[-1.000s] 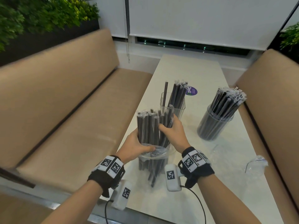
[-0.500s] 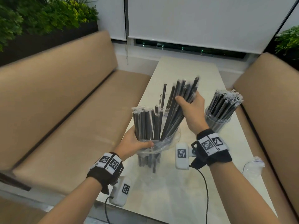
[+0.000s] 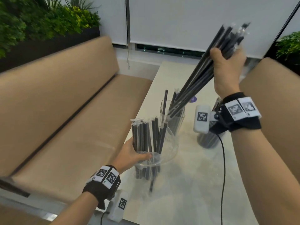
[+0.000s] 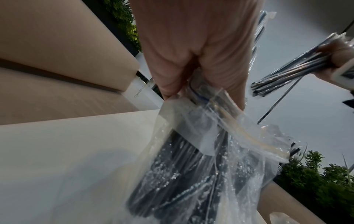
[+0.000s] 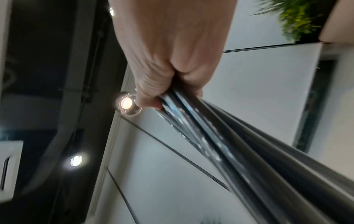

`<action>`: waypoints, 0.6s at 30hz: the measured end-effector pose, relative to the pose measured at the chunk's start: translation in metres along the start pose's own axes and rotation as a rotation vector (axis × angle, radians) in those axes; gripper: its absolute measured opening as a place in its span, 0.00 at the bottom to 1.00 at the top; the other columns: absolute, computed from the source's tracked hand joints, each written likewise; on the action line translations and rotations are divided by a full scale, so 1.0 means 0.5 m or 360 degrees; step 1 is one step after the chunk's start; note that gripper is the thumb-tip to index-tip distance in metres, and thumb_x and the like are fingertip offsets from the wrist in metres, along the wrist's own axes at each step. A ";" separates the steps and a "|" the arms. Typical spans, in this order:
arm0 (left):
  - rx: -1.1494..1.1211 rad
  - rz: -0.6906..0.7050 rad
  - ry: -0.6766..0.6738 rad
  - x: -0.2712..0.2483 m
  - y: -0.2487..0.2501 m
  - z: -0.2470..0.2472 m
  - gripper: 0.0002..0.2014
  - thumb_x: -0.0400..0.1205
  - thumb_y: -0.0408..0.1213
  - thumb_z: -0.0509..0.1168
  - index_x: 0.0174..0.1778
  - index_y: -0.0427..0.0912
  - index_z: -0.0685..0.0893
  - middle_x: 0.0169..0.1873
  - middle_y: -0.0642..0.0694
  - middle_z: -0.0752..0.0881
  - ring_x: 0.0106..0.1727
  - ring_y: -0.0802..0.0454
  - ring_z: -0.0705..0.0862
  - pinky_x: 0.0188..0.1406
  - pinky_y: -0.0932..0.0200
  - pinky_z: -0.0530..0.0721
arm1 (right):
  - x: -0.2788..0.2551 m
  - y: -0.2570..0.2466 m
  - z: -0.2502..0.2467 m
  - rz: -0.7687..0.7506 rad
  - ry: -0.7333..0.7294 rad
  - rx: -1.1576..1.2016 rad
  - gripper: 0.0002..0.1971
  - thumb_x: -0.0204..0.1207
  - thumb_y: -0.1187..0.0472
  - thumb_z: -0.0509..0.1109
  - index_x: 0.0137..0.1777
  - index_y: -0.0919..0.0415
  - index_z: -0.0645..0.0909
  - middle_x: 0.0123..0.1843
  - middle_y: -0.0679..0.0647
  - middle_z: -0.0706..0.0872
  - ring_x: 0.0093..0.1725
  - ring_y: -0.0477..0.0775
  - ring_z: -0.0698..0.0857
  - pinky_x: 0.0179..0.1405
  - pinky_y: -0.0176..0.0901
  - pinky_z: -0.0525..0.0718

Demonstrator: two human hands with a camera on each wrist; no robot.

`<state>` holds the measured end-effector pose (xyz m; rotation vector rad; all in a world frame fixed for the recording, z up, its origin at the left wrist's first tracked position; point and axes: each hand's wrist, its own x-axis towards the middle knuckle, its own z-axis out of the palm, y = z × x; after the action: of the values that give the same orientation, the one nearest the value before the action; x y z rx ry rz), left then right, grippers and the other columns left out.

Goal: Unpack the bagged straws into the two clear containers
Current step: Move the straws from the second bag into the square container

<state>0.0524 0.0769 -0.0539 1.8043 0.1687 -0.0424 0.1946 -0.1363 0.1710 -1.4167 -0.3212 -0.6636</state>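
My left hand (image 3: 133,154) grips a clear plastic bag (image 3: 168,148) with several black wrapped straws (image 3: 146,135) standing in it, just above the table's near part; the left wrist view shows the bag (image 4: 220,159) pinched at its mouth by that hand (image 4: 191,53). My right hand (image 3: 227,67) is raised high and grips a slanted bundle of black straws (image 3: 199,75), whose lower ends hang over a square clear container (image 3: 177,120) holding a few straws. In the right wrist view the right hand (image 5: 168,60) is wrapped round the bundle (image 5: 229,144). A round clear container (image 3: 207,140) full of straws is mostly hidden behind my right wrist.
The pale table (image 3: 186,184) runs away from me between two tan benches, one on the left (image 3: 65,119) and one on the right (image 3: 276,95). A purple sticker (image 3: 193,99) lies beyond the square container. Plants stand at the back left (image 3: 40,21).
My right hand has pulled a bundle of straws out of the bag and lifted it up and to the right. The left hand has kept hold of the bag.
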 end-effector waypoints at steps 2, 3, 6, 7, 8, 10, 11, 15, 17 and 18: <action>-0.0006 0.0009 -0.0005 -0.004 0.000 -0.001 0.30 0.66 0.29 0.83 0.61 0.46 0.80 0.54 0.48 0.91 0.54 0.55 0.90 0.50 0.66 0.87 | 0.015 0.007 0.030 -0.0119 -0.0098 -0.0144 0.11 0.74 0.70 0.70 0.54 0.60 0.76 0.48 0.49 0.86 0.42 0.34 0.87 0.50 0.34 0.87; -0.0001 0.0011 0.0003 -0.008 0.001 -0.001 0.29 0.66 0.29 0.83 0.59 0.50 0.79 0.54 0.49 0.90 0.54 0.57 0.90 0.50 0.69 0.86 | 0.014 0.014 0.047 -0.0157 -0.0168 -0.0250 0.14 0.74 0.69 0.70 0.58 0.62 0.76 0.52 0.50 0.86 0.44 0.34 0.87 0.50 0.31 0.86; -0.0006 0.0023 0.0024 -0.017 0.004 -0.002 0.29 0.66 0.28 0.83 0.55 0.56 0.78 0.54 0.49 0.90 0.54 0.57 0.89 0.53 0.64 0.87 | -0.024 0.055 0.093 -0.0302 -0.0453 -0.0556 0.18 0.73 0.70 0.72 0.63 0.69 0.76 0.56 0.58 0.87 0.48 0.47 0.85 0.42 0.19 0.80; -0.0019 0.0019 0.0024 -0.020 0.006 -0.002 0.29 0.67 0.27 0.82 0.54 0.56 0.78 0.53 0.49 0.90 0.53 0.57 0.90 0.51 0.65 0.88 | -0.043 0.075 0.105 -0.0362 -0.0551 -0.0630 0.19 0.72 0.70 0.72 0.63 0.71 0.76 0.54 0.61 0.88 0.46 0.53 0.85 0.39 0.23 0.81; -0.0034 0.0017 0.0021 -0.022 0.005 -0.002 0.28 0.67 0.26 0.82 0.54 0.56 0.78 0.52 0.49 0.90 0.52 0.58 0.90 0.50 0.66 0.88 | -0.062 0.094 0.114 -0.0398 -0.0624 -0.0678 0.18 0.71 0.70 0.73 0.61 0.72 0.76 0.50 0.63 0.88 0.43 0.56 0.84 0.36 0.29 0.81; -0.0063 0.0010 0.0016 -0.023 0.002 -0.005 0.28 0.67 0.26 0.82 0.54 0.55 0.78 0.51 0.47 0.91 0.52 0.57 0.91 0.51 0.64 0.88 | -0.093 0.126 0.124 -0.0363 -0.0660 -0.0687 0.14 0.71 0.70 0.73 0.55 0.71 0.76 0.41 0.58 0.84 0.35 0.51 0.78 0.31 0.30 0.75; -0.0080 0.0006 0.0017 -0.024 0.001 -0.007 0.28 0.67 0.26 0.82 0.55 0.54 0.78 0.51 0.46 0.91 0.52 0.55 0.91 0.52 0.62 0.88 | -0.102 0.139 0.127 -0.0316 -0.0626 -0.0661 0.13 0.71 0.70 0.73 0.53 0.71 0.76 0.39 0.56 0.82 0.33 0.47 0.75 0.30 0.27 0.72; -0.0084 0.0006 0.0035 -0.022 -0.002 -0.013 0.29 0.66 0.27 0.83 0.56 0.54 0.79 0.52 0.49 0.91 0.52 0.63 0.90 0.46 0.72 0.85 | -0.107 0.177 0.117 -0.0004 -0.0342 -0.0504 0.14 0.74 0.69 0.71 0.59 0.69 0.76 0.45 0.52 0.84 0.37 0.44 0.80 0.36 0.26 0.76; -0.0078 -0.0012 0.0032 -0.019 -0.006 -0.014 0.29 0.65 0.29 0.83 0.58 0.52 0.80 0.52 0.48 0.91 0.53 0.60 0.90 0.49 0.68 0.86 | -0.101 0.205 0.102 0.0202 -0.0195 -0.0466 0.14 0.75 0.68 0.71 0.59 0.68 0.77 0.46 0.51 0.84 0.42 0.48 0.81 0.41 0.32 0.79; -0.0071 -0.0020 0.0032 -0.018 -0.008 -0.015 0.29 0.65 0.31 0.83 0.59 0.49 0.81 0.52 0.47 0.92 0.53 0.58 0.91 0.53 0.64 0.88 | -0.101 0.218 0.093 0.0285 -0.0167 -0.0482 0.13 0.75 0.67 0.71 0.58 0.68 0.77 0.46 0.51 0.84 0.43 0.50 0.82 0.44 0.38 0.80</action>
<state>0.0425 0.0840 -0.0548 1.7596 0.1938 -0.0292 0.2290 -0.0776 0.0614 -1.7509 -0.1770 -0.5057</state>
